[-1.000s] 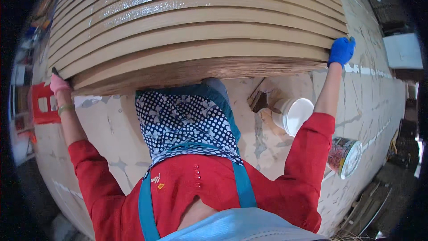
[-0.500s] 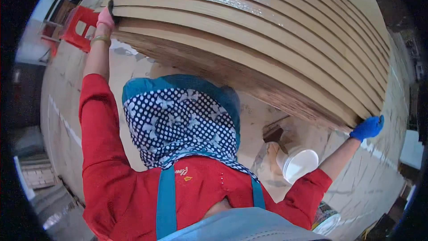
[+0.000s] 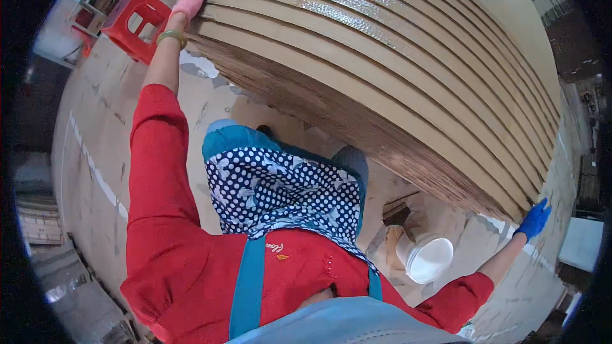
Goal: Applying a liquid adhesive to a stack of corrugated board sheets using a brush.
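plywood stack point(image 3: 382, 70), tan sheets staggered, dark rough edges

Stack of thin plywood sheets point(image 3: 395, 57): pale tan, large, layered in stepped overlapping courses, several edges glossy with wet sheen; lower face rough and darker brown. Tilted, raised clear of the floor, spanning the view diagonally. Upper-left corner of the stack gripped by pink-gloved left hand point(image 3: 189, 4); lower-right corner gripped by blue-gloved right hand point(image 3: 534, 219).
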Demonstrator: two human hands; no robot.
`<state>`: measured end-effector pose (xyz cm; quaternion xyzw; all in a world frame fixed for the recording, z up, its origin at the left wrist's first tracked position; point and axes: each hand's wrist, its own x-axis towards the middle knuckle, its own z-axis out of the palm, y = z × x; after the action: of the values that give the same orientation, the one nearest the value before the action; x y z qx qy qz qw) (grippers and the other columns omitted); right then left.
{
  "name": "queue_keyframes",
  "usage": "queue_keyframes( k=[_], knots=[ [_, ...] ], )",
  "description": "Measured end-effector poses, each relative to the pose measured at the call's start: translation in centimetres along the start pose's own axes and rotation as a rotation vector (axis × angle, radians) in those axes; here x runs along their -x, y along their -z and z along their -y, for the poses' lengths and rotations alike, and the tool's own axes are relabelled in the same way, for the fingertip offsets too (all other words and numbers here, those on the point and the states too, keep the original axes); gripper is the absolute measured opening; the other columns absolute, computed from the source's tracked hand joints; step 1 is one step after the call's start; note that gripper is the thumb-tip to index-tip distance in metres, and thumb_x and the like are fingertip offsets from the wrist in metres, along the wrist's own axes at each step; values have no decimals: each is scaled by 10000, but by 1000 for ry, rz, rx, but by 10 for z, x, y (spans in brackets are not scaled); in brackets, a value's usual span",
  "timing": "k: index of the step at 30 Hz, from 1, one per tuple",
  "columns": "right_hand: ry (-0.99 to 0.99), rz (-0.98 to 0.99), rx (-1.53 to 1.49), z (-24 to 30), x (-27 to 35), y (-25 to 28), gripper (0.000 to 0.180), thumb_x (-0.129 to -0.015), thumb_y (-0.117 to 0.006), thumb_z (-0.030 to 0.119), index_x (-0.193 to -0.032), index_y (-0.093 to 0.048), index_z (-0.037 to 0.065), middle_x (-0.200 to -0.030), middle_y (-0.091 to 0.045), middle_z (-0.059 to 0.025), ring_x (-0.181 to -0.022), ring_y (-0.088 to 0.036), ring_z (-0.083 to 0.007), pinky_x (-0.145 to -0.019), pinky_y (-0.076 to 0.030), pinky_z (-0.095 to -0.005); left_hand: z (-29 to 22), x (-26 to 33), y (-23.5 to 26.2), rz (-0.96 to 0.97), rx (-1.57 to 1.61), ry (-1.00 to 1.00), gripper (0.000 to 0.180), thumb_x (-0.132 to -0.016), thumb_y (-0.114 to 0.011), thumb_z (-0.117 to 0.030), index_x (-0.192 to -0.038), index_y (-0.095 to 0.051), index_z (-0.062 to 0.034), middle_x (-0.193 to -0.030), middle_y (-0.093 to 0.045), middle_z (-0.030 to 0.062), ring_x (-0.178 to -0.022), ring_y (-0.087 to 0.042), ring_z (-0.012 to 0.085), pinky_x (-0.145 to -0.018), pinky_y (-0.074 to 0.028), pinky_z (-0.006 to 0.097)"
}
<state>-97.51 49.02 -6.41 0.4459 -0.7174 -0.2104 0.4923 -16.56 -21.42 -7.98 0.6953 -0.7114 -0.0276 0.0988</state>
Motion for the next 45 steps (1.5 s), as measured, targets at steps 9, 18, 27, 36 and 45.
queue_keyframes(
  k=[9,18,27,36,45],
  knots=[
    [-785,478,-613,33,0,-30,574,-878,-285,413,-750,-574,-67,-643,-553,-239,-553,-509,-276,-520,-371,-416,6,5,11,24,33,132,774,-700,-404,-615,-1063,-479,65,-1088,-482,249,-1017,-479,335,-845,-380,380],
    [-659,363,-824,14,2,-22,498,-878,-290,388,-903,-546,-38,-752,-565,-241,-622,-530,-322,-557,-381,-421,37,47,72,242,404,246,689,-730,-427,-571,-830,-569,95,-782,-589,227,-769,-579,312,-679,-426,375],
    [-695,504,-686,15,-13,7,572,-882,-250,415,-740,-557,-47,-667,-546,-246,-581,-511,-372,-502,-346,-458,18,44,98,189,-261,-2,687,-728,-391,-571,-899,-561,72,-903,-558,257,-861,-554,339,-711,-436,377],
    [-657,405,-926,14,-12,-8,419,-878,-312,319,-973,-534,-23,-818,-574,-226,-728,-558,-305,-623,-407,-407,67,77,86,90,541,-82,380,-792,-480,-292,-1030,-520,1,-969,-560,95,-906,-522,181,-782,-412,311],
    [-576,518,-774,38,-47,-16,486,-841,-334,426,-899,-583,12,-773,-582,-207,-724,-556,-339,-651,-408,-429,79,92,43,-76,697,-203,402,-791,-472,-312,-1030,-516,7,-963,-560,115,-906,-523,204,-777,-413,319]
  ],
)
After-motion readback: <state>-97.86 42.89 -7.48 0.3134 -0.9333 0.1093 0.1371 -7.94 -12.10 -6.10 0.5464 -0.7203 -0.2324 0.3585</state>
